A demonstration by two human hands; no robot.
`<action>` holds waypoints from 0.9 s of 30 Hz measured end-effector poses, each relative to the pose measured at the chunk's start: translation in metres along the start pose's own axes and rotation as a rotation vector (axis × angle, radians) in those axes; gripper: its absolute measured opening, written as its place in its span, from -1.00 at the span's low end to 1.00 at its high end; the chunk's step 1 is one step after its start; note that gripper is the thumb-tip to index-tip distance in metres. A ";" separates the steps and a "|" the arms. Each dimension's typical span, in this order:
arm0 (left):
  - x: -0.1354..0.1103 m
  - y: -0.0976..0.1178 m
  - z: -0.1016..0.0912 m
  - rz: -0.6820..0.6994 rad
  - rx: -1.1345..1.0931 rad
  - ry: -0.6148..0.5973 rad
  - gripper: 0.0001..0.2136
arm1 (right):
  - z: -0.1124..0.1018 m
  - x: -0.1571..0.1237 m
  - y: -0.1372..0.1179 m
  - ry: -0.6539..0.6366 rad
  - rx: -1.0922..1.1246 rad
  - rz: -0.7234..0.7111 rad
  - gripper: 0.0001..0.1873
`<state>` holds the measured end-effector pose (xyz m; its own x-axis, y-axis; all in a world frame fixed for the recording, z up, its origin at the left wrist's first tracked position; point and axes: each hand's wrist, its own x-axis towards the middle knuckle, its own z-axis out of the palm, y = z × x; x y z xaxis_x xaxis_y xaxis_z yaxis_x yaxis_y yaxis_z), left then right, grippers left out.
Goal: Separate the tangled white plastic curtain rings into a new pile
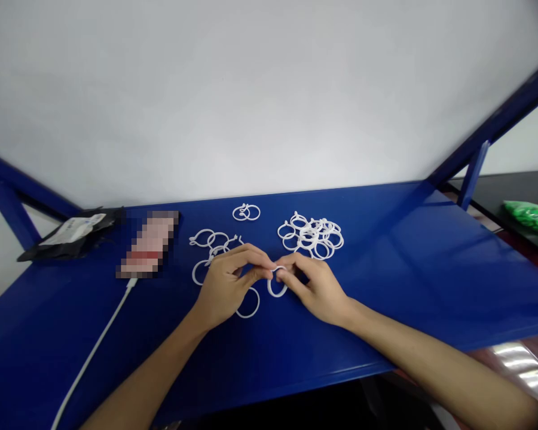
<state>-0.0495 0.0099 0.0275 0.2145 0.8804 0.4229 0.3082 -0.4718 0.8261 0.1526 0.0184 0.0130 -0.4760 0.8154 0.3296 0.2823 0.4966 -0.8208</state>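
Between my two hands is a thin white ring (pixel 277 294), held upright just above the blue table. My left hand (pixel 226 286) pinches its top from the left with thumb and forefinger. From the other side my right hand (pixel 316 286) pinches the same ring, its fingertips almost touching the left ones. The ring's joint is hidden by the fingers. Loose white rings (pixel 201 237) with small tabs lie beyond and partly under my left hand, one of them (pixel 259 303) beside its wrist. A denser pile of white rings (pixel 314 236) lies just past my right hand.
Two overlapping white rings (pixel 253 212) lie farther back. At left are a blurred-out phone (pixel 149 243) with a white cable (pixel 94 349) and a black plastic packet (pixel 72 236). Blue frame bars (pixel 473 173) flank the blue table (pixel 385 239); a green bag (pixel 533 218) lies at far right.
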 end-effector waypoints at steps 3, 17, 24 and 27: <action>0.001 -0.001 0.000 0.011 -0.003 -0.007 -0.96 | 0.003 -0.002 0.000 -0.037 0.000 0.000 -0.84; -0.001 -0.005 0.006 0.080 0.112 -0.085 -0.82 | -0.009 -0.005 0.007 -0.093 -0.305 -0.340 -0.81; 0.005 -0.004 -0.021 0.036 0.502 -0.263 -0.79 | -0.026 0.008 0.020 0.154 -0.504 -0.174 -0.75; 0.002 -0.003 -0.032 0.013 0.566 -0.461 -0.73 | -0.035 0.010 0.025 0.157 -0.586 -0.140 -0.75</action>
<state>-0.0793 0.0141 0.0375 0.5517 0.8241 0.1282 0.7079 -0.5440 0.4505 0.1843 0.0498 0.0122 -0.4261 0.7426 0.5168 0.6577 0.6465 -0.3867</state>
